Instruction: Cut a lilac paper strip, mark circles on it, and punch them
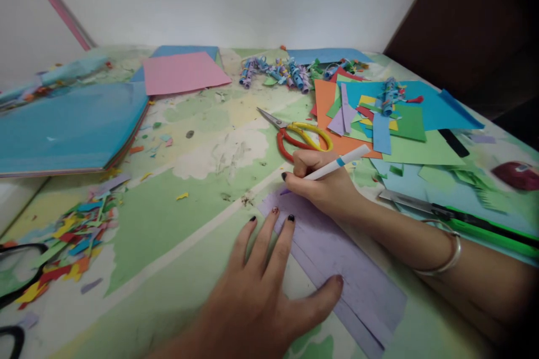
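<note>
The purple paper (366, 275) lies slantwise on the worktop (168, 224). The left hand (261, 291) has its fingers spread and released, grasping nothing; the thumb and some fingertips seem to rest on the paper, probably so that it does not slide. The right hand (318, 179) has its fingers grasping a white pen (349, 156), tilted with its tip at the paper's far end, as for marking. Scissors (290, 128) lie just beyond. The worktop's covering is green and white, with paper scraps (80, 241) at left; behind stands a pale wall (236, 0).
</note>
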The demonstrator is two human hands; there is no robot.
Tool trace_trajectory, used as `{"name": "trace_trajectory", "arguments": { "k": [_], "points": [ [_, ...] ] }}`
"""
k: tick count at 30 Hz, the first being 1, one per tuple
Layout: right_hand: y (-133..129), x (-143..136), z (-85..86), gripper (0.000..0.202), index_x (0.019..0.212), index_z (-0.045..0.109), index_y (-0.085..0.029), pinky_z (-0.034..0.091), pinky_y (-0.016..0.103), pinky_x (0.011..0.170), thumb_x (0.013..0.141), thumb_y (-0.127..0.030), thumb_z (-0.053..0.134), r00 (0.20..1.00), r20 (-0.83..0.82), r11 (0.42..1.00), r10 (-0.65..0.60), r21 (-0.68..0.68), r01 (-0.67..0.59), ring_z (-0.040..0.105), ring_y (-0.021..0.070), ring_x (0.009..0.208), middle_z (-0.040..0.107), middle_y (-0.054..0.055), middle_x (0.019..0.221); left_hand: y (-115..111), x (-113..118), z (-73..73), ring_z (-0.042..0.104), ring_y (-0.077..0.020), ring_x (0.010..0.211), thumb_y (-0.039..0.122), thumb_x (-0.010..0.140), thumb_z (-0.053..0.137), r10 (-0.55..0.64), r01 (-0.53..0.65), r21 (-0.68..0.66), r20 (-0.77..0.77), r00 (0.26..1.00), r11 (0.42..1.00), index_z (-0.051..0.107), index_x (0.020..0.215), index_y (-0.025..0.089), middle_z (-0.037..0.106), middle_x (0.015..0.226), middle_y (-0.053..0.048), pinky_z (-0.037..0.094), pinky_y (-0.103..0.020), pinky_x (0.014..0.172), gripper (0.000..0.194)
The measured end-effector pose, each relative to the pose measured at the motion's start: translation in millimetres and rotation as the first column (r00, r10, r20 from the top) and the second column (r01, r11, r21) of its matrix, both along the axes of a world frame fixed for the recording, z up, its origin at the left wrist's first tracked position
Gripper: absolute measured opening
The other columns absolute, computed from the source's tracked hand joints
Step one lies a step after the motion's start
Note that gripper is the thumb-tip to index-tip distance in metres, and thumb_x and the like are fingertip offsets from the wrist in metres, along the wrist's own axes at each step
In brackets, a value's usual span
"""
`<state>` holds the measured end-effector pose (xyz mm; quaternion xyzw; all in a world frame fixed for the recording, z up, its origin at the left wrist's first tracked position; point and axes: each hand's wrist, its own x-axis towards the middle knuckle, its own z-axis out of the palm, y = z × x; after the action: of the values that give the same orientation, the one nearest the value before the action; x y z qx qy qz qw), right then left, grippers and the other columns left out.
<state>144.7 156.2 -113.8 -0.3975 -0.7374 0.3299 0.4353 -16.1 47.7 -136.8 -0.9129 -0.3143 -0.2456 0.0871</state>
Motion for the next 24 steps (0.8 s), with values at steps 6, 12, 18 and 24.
{"name": "trace_trajectory", "arguments": {
  "k": [6, 12, 18, 24],
  "points": [
    [0.3, 0.3, 0.3, 0.035, 0.052, 0.028, -0.018, 0.022, 0.022, 0.045, 0.069, -0.004, 0.056, 0.999, 0.049, 0.999, 0.020, 0.047, -0.022, 0.027, 0.0045, 0.049, 0.029, -0.008, 0.050, -0.9, -0.4, 1.2, 0.046, -0.0436, 0.120, 0.025, 0.084, 0.058, 0.013, -0.013, 0.007, 0.012, 1.000, 1.000, 0.049, 0.127, 0.040, 0.050, 0.122, -0.020, 0.046, -0.064, 0.081, 0.047],
    [0.1, 0.5, -0.5, 0.034, 0.053, 0.030, -0.018, 0.022, 0.021, 0.045, 0.070, -0.005, 0.057, 0.997, 0.070, 0.999, 0.017, 0.042, -0.020, 0.028, 0.0044, 0.049, 0.030, -0.008, 0.050, -2.2, 3.1, -3.2, 0.048, -0.0426, 0.119, 0.027, 0.082, 0.063, 0.033, -0.034, 0.016, 0.051, 0.998, 0.999, 0.049, 0.126, 0.041, 0.050, 0.123, -0.020, 0.046, -0.063, 0.082, 0.048],
    [0.3, 0.2, -1.4, 0.034, 0.053, 0.030, -0.018, 0.022, 0.021, 0.044, 0.069, -0.006, 0.057, 0.998, 0.059, 1.000, 0.005, 0.030, -0.006, 0.028, 0.0045, 0.049, 0.030, -0.008, 0.049, -2.9, 2.8, -4.0, 0.045, -0.0411, 0.122, 0.028, 0.082, 0.063, 0.032, -0.032, 0.001, 0.038, 0.999, 0.999, 0.047, 0.128, 0.040, 0.051, 0.123, -0.018, 0.046, -0.062, 0.084, 0.051],
    [0.1, -0.4, 0.6, 0.033, 0.053, 0.031, -0.018, 0.021, 0.022, 0.044, 0.068, -0.005, 0.057, 0.999, 0.039, 1.000, -0.011, 0.023, 0.010, 0.027, 0.0047, 0.049, 0.030, -0.008, 0.049, -2.0, -0.9, -1.1, 0.042, -0.0438, 0.123, 0.029, 0.085, 0.056, 0.007, -0.006, -0.037, 0.018, 1.000, 0.999, 0.046, 0.129, 0.039, 0.047, 0.126, -0.020, 0.045, -0.065, 0.082, 0.047]
  ]
}}
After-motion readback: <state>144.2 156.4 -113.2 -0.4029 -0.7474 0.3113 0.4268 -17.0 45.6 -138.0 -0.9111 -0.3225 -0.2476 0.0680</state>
